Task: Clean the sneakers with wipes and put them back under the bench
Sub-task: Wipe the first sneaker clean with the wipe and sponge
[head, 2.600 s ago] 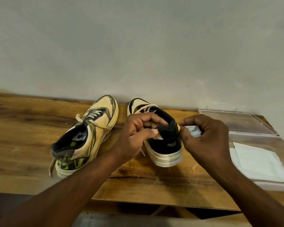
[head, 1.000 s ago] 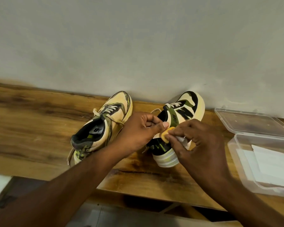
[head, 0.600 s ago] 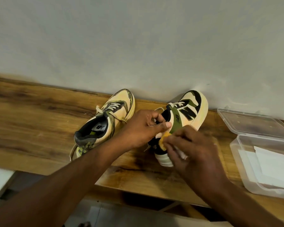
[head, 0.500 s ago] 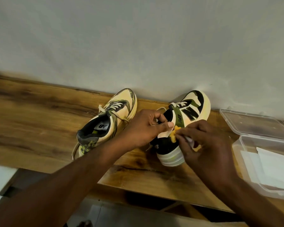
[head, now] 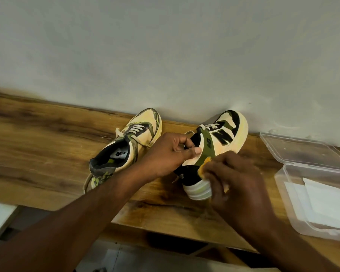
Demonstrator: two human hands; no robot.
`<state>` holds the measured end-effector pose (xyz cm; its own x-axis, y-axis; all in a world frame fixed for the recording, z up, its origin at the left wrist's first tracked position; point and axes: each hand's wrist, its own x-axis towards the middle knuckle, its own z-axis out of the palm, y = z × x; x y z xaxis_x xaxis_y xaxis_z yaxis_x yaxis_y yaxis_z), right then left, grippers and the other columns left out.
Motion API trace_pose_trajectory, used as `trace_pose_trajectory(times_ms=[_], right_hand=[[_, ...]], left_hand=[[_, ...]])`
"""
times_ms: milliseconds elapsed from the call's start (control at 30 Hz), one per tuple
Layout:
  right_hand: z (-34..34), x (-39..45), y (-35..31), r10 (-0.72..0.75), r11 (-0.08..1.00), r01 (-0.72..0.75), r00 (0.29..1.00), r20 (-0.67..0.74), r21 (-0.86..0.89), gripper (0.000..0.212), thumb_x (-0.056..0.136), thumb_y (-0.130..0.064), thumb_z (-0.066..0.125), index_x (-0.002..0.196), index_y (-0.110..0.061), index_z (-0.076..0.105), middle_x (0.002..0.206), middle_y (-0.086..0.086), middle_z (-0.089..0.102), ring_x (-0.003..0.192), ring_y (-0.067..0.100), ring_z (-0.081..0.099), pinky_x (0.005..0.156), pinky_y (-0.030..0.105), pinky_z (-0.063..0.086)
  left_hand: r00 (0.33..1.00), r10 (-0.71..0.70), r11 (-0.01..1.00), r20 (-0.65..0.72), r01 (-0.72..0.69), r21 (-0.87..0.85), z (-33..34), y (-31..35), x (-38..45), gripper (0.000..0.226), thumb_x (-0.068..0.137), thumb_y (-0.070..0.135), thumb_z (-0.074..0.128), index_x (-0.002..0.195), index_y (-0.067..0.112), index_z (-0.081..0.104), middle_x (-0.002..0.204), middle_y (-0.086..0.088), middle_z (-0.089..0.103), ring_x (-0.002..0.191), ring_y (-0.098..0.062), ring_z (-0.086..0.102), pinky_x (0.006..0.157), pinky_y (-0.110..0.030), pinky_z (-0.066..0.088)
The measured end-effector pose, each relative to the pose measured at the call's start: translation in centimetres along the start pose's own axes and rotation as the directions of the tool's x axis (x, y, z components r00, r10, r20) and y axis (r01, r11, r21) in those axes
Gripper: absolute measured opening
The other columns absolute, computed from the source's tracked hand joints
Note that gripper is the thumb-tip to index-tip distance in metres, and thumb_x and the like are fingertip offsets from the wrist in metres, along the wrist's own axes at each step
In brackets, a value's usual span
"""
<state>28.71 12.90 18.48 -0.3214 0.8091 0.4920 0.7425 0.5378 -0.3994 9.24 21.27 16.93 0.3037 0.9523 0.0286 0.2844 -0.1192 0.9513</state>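
Two cream, green and black sneakers stand on the wooden bench (head: 37,138). The left sneaker (head: 126,146) rests flat, toe toward the wall. The right sneaker (head: 218,142) is tilted, its side with the black N facing me. My left hand (head: 169,154) grips that sneaker's collar, thumb on its side. My right hand (head: 232,181) pinches a yellow-stained wipe (head: 203,165) against the sneaker's side near the heel; most of the wipe is hidden under my fingers.
A clear plastic box (head: 283,179) with white wipes (head: 328,203) inside sits at the bench's right end, its lid (head: 302,150) open toward the wall. A grey wall runs right behind the bench. The floor shows below the front edge.
The right sneaker has been turned so its side faces me instead of its heel. My right hand has been rubbing the wipe back and forth on its side and heel.
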Motion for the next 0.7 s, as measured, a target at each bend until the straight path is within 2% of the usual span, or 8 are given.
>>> trace_pose_trajectory(times_ms=[133, 200, 267, 367, 467, 533, 600, 700], right_hand=[[1.9, -1.4, -1.9, -0.126, 0.988, 0.14, 0.977, 0.172, -0.071, 0.028, 0.077, 0.006, 0.078, 0.1, -0.01, 0.074, 0.098, 0.004, 0.059, 0.083, 0.022, 0.057, 0.063, 0.04, 0.054], [1.3, -0.6, -0.8, -0.091, 0.995, 0.094, 0.99, 0.11, -0.031, 0.023, 0.081, 0.001, 0.078, 0.099, -0.012, 0.076, 0.098, 0.001, 0.061, 0.083, 0.018, 0.057, 0.064, 0.034, 0.055], [0.4, 0.3, 0.3, -0.026, 1.0, 0.026, 1.0, 0.002, 0.007, 0.017, 0.085, -0.008, 0.078, 0.101, -0.015, 0.079, 0.098, -0.002, 0.065, 0.085, 0.012, 0.059, 0.072, 0.025, 0.055], [-0.5, 1.2, 2.1, 0.083, 0.996, -0.078, 0.99, -0.112, 0.042, 0.023, 0.081, -0.003, 0.083, 0.101, -0.016, 0.081, 0.095, -0.003, 0.07, 0.085, 0.007, 0.063, 0.076, 0.023, 0.056], [0.0, 0.8, 1.3, 0.058, 0.997, -0.053, 0.994, -0.094, 0.05, 0.023, 0.081, -0.003, 0.084, 0.1, -0.017, 0.081, 0.095, -0.005, 0.07, 0.086, 0.004, 0.062, 0.078, 0.016, 0.053], [0.4, 0.3, 0.3, -0.005, 0.997, 0.007, 0.999, -0.033, 0.074, 0.019, 0.083, -0.004, 0.082, 0.098, -0.016, 0.08, 0.095, -0.004, 0.067, 0.085, 0.006, 0.062, 0.075, 0.019, 0.053], [0.2, 0.3, 0.0, -0.045, 0.996, 0.045, 0.999, -0.012, 0.078, 0.019, 0.084, -0.004, 0.082, 0.099, -0.015, 0.08, 0.095, -0.004, 0.067, 0.083, 0.009, 0.062, 0.071, 0.023, 0.054], [-1.7, 1.4, 1.8, 0.087, 0.992, -0.069, 0.982, -0.169, 0.107, 0.018, 0.083, -0.007, 0.083, 0.098, -0.016, 0.08, 0.095, -0.006, 0.07, 0.085, 0.007, 0.066, 0.073, 0.017, 0.054]], left_hand=[[1.0, -0.019, 0.999, 0.014, 0.019, -0.03, 0.0, -0.1, 0.2, 0.012, 0.097, 0.02, 0.074, 0.085, 0.019, 0.073, 0.066, 0.004, 0.074, 0.057, -0.004, 0.064, 0.062, -0.02, 0.046], [1.0, -0.002, 1.0, 0.027, 0.002, -0.016, -0.1, 0.1, 0.2, 0.012, 0.098, 0.019, 0.073, 0.086, 0.017, 0.072, 0.064, 0.0, 0.073, 0.056, -0.006, 0.062, 0.06, -0.018, 0.045], [1.0, 0.007, 1.0, 0.029, -0.007, 0.011, -0.1, 0.1, 0.1, 0.014, 0.098, 0.017, 0.072, 0.084, 0.018, 0.069, 0.057, 0.009, 0.068, 0.049, 0.003, 0.058, 0.054, -0.014, 0.043], [1.0, 0.008, 0.999, 0.025, -0.009, 0.047, 0.0, 0.1, 0.2, 0.017, 0.098, 0.017, 0.072, 0.083, 0.022, 0.068, 0.053, 0.015, 0.066, 0.048, 0.007, 0.058, 0.054, -0.01, 0.042], [1.0, 0.012, 0.998, 0.024, -0.014, 0.069, 0.0, 0.0, 0.3, 0.017, 0.099, 0.015, 0.071, 0.084, 0.022, 0.067, 0.053, 0.017, 0.065, 0.048, 0.008, 0.057, 0.054, -0.01, 0.042], [1.0, 0.002, 0.996, 0.022, -0.004, 0.088, -0.3, 0.0, 0.2, 0.014, 0.1, 0.014, 0.069, 0.087, 0.018, 0.068, 0.05, 0.019, 0.063, 0.047, 0.009, 0.056, 0.054, -0.009, 0.04], [1.0, 0.001, 0.995, -0.002, 0.0, 0.1, -0.6, 0.2, 0.2, 0.011, 0.1, 0.021, 0.071, 0.089, 0.018, 0.072, 0.058, 0.016, 0.068, 0.052, 0.006, 0.06, 0.06, -0.016, 0.045], [0.996, 0.004, 0.992, -0.093, 0.008, 0.129, -1.2, -0.3, 0.6, 0.021, 0.087, 0.041, 0.066, 0.087, 0.023, 0.078, 0.077, 0.006, 0.076, 0.07, -0.01, 0.069, 0.074, -0.032, 0.053]])
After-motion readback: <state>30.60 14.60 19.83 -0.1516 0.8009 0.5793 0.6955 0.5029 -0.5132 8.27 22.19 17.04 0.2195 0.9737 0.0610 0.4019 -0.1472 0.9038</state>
